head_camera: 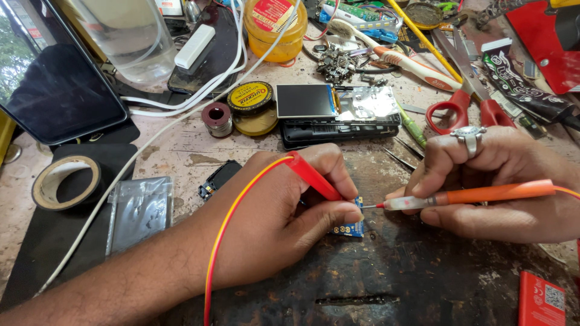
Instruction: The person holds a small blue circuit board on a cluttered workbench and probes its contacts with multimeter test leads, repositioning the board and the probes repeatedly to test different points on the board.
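Small blue circuit board (352,227) under the left hand (275,223) fingertips, pinned to the dark bench (386,278). Left hand clamped on a red probe (314,178), right hand (501,187) pinching an orange probe (471,196), both tips meeting the board.

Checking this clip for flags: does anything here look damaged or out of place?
Yes: a phone behind the hands lies opened, its screen lifted and metal insides bared. The worktop is scuffed, its coating flaking. Both hands hold probes to a small blue circuit board.
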